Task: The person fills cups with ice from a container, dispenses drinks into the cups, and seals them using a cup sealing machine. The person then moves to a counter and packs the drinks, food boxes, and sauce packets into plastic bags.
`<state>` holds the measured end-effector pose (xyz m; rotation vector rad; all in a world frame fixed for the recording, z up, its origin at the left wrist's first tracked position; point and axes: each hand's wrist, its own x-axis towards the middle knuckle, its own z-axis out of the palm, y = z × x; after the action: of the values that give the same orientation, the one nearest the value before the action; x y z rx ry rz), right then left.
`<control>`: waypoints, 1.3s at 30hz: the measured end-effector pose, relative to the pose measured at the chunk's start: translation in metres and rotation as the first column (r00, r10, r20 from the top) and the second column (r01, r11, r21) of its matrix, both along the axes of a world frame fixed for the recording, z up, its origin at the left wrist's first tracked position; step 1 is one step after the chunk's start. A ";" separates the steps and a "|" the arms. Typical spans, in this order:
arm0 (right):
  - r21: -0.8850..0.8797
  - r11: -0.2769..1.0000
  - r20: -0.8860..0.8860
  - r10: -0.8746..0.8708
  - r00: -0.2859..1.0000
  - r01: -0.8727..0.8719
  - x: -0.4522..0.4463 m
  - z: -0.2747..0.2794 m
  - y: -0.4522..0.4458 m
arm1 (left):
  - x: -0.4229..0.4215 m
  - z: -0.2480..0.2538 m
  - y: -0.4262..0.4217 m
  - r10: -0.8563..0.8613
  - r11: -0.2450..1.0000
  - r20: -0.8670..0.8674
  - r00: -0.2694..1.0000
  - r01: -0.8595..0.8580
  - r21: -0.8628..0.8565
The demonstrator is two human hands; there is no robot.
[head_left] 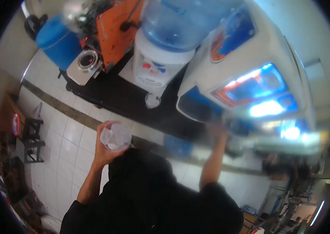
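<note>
My left hand (103,153) is wrapped around a clear plastic cup (116,136), whose open mouth faces up. Pale, translucent chunks that look like ice show inside the cup. My right hand (216,130) is stretched forward to the lower edge of a big white machine (196,84) with a lit blue and orange panel. Motion smears its fingers, so what they touch or hold cannot be made out. Another small clear cup (153,101) stands on the black table, in front of the white water dispenser (159,64).
The black table (106,91) carries the dispenser with its big blue water bottle (176,23), an orange panelled machine (116,31) and a small silver device (87,62). A blue drum (57,43) stands behind at left. Dark stools (32,138) are on the tiled floor.
</note>
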<state>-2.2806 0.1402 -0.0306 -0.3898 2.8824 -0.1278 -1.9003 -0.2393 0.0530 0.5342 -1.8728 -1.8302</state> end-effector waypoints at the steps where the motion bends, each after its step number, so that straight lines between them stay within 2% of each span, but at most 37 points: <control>1: -0.040 0.997 -0.015 -0.060 0.998 0.059 0.003 -0.004 0.024 | 0.006 -0.008 -0.009 0.027 0.999 0.007 1.000 -0.027 -0.026; 2: -0.082 0.990 -0.036 -0.120 0.992 0.117 0.002 -0.008 0.038 | 0.011 -0.011 -0.013 0.035 0.999 0.014 0.999 -0.035 0.000; 3: -0.065 0.992 -0.042 -0.108 0.993 0.105 -0.004 -0.012 0.038 | 0.014 -0.010 -0.019 0.085 0.996 -0.011 0.996 -0.085 -0.016; 4: -0.218 0.972 -0.400 -0.006 0.916 -0.089 -0.009 -0.018 0.038 | 0.015 -0.010 -0.026 0.130 0.991 -0.036 0.991 -0.131 -0.036; 5: -0.266 0.942 -0.564 0.019 0.825 -0.203 -0.008 -0.015 0.034 | 0.018 -0.012 -0.032 0.143 0.985 -0.028 0.989 -0.145 -0.094; 6: -0.272 0.909 -0.714 0.031 0.700 -0.318 -0.006 -0.011 0.029 | 0.019 -0.018 -0.035 0.143 0.986 -0.031 0.989 -0.145 -0.081; 7: -0.545 0.815 -0.569 -0.185 0.801 -0.199 0.004 0.006 0.000 | 0.021 -0.024 -0.036 0.189 0.978 -0.015 0.982 -0.189 -0.090; 8: -0.763 0.645 -0.361 -0.359 0.861 -0.051 0.005 0.018 -0.017 | 0.020 -0.028 -0.035 0.236 0.967 0.000 0.972 -0.235 -0.102; 9: -0.649 0.757 -0.471 -0.323 0.821 -0.074 -0.007 0.009 -0.015 | 0.019 -0.026 -0.030 0.273 0.962 0.030 0.962 -0.273 -0.003; 10: -0.647 0.758 -0.474 -0.318 0.821 -0.080 -0.015 -0.002 -0.013 | 0.018 -0.026 -0.027 0.278 0.960 0.028 0.960 -0.278 0.000; 13: -0.758 0.652 -0.333 -0.400 0.854 0.009 -0.030 -0.011 -0.022 | 0.012 -0.025 -0.019 0.349 0.934 -0.014 0.937 -0.349 -0.072; 16: -0.604 0.797 -0.435 -0.308 0.846 -0.020 -0.017 0.011 -0.037 | 0.003 -0.017 0.002 0.406 0.912 0.091 0.909 -0.397 -0.102; 18: -0.517 0.856 -0.507 -0.288 0.813 -0.020 -0.013 0.017 -0.047 | -0.006 -0.009 0.018 0.472 0.862 0.180 0.863 -0.408 -0.302; 19: -0.369 0.928 -0.483 -0.234 0.844 0.046 -0.007 0.029 -0.052 | -0.009 -0.011 0.028 0.515 0.833 0.180 0.838 -0.440 -0.336; 20: -0.284 0.956 -0.495 -0.208 0.844 0.069 -0.018 0.013 -0.041 | -0.009 -0.014 0.035 0.528 0.828 0.195 0.826 -0.450 -0.334; 22: -0.107 0.988 -0.515 -0.148 0.844 0.108 -0.040 -0.018 -0.020 | -0.008 -0.020 0.048 0.506 0.819 0.268 0.820 -0.360 -0.447; 23: -0.277 0.961 -0.593 -0.177 0.785 0.008 -0.045 -0.031 -0.013 | -0.010 -0.023 0.055 0.568 0.787 0.240 0.787 -0.434 -0.438; 25: -0.417 0.907 -0.514 -0.295 0.806 0.066 -0.056 -0.049 0.003 | -0.004 -0.022 0.061 0.512 0.830 0.267 0.817 -0.389 -0.400; 26: -0.418 0.906 -0.510 -0.295 0.808 0.067 -0.054 -0.046 0.005 | 0.000 -0.020 0.062 0.453 0.867 0.275 0.848 -0.346 -0.360; 27: -0.409 0.912 -0.560 -0.222 0.798 -0.033 -0.053 -0.043 0.004 | 0.002 -0.015 0.060 0.455 0.864 0.271 0.848 -0.346 -0.366; 28: -0.399 0.908 -0.612 -0.157 0.775 -0.131 -0.052 -0.039 0.001 | 0.003 -0.009 0.055 0.375 0.911 0.310 0.874 -0.287 -0.295; 29: -0.162 0.986 -0.612 -0.078 0.787 -0.029 -0.049 -0.033 -0.002 | 0.004 -0.005 0.048 0.286 0.950 0.342 0.895 -0.220 -0.220; 30: -0.167 0.986 -0.615 -0.088 0.784 -0.021 -0.034 -0.018 -0.012 | 0.009 -0.005 0.045 0.279 0.951 0.338 0.899 -0.212 -0.224; 31: -0.434 0.899 -0.542 -0.204 0.816 -0.064 -0.015 0.003 -0.030 | 0.013 -0.006 0.040 0.285 0.945 0.329 0.900 -0.208 -0.251; 34: -0.542 0.826 -0.600 -0.251 0.760 -0.154 -0.048 -0.023 -0.011 | 0.007 -0.011 0.021 0.307 0.934 0.259 0.916 -0.237 -0.268; 35: -0.551 0.815 -0.602 -0.238 0.762 -0.181 -0.047 -0.022 -0.012 | 0.008 -0.012 0.018 0.338 0.924 0.236 0.911 -0.274 -0.266; 38: -0.538 0.843 -0.434 -0.268 0.860 -0.009 -0.044 -0.016 -0.012 | 0.009 -0.029 0.012 0.296 0.942 0.167 0.940 -0.258 -0.215; 39: -0.465 0.883 -0.508 -0.205 0.837 -0.066 -0.044 -0.015 -0.011 | 0.013 -0.029 0.014 0.297 0.943 0.176 0.939 -0.260 -0.206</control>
<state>-2.3248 0.1292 -0.0452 -0.4589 3.4140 -0.8805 -1.8870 -0.2256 0.0242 0.9023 -1.9531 -1.4509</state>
